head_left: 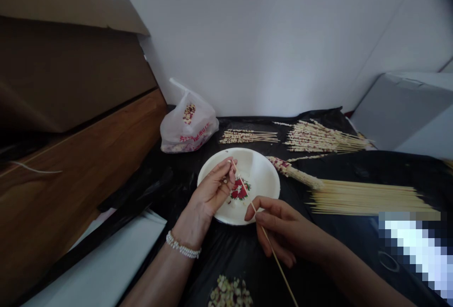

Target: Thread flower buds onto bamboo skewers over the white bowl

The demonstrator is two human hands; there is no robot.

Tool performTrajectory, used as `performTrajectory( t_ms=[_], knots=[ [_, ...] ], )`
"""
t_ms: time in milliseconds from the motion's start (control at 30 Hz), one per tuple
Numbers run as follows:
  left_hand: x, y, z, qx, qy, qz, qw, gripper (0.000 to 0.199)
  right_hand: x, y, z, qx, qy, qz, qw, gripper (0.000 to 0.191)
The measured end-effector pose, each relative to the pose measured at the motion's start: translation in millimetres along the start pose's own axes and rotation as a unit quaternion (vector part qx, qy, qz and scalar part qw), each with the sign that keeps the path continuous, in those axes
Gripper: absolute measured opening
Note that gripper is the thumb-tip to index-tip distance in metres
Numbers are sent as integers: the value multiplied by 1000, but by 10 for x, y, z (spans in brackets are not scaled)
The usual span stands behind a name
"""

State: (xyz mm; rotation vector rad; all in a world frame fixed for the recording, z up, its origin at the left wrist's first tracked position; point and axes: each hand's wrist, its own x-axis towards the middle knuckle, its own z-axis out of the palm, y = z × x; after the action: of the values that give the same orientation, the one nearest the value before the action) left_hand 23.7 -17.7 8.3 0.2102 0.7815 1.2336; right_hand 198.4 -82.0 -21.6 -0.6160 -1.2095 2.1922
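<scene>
My right hand [278, 227] grips a thin bamboo skewer [274, 253], which slants up to the left over a white basin [267, 175]. The skewer's upper end meets the fingertips of my left hand [215, 186]. Those fingers are pinched around a small pale piece that looks like a corn kernel [230, 160]. Another pale bit sits on the skewer a little lower down. Red flowers [239, 189] are printed on the basin's bottom, with a few loose bits near them.
Behind the basin stands a tied plastic bag [189, 128]. Kernel-covered skewers [318, 137] lie at the back right, with a smaller bundle [249, 136] beside them. A partly stripped corn cob [295, 172] touches bare skewers [364, 197]. Loose kernels [230, 293] are piled in front.
</scene>
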Motion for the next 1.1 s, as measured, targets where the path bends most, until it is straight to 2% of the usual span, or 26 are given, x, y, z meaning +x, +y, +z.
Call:
performTrajectory(
  t_ms=[533,833,1100],
  knots=[
    [-29,-12,20,39,11,15,999,19,37,16,2,20,4,6,1000,22],
    [-17,-22,-4,48,-4,16,999,19,29,27,11,33,3,3,999,21],
    [24,-50,-54,63,-20,46,997,15,30,32,12,52,-6,-8,999,18]
  ],
)
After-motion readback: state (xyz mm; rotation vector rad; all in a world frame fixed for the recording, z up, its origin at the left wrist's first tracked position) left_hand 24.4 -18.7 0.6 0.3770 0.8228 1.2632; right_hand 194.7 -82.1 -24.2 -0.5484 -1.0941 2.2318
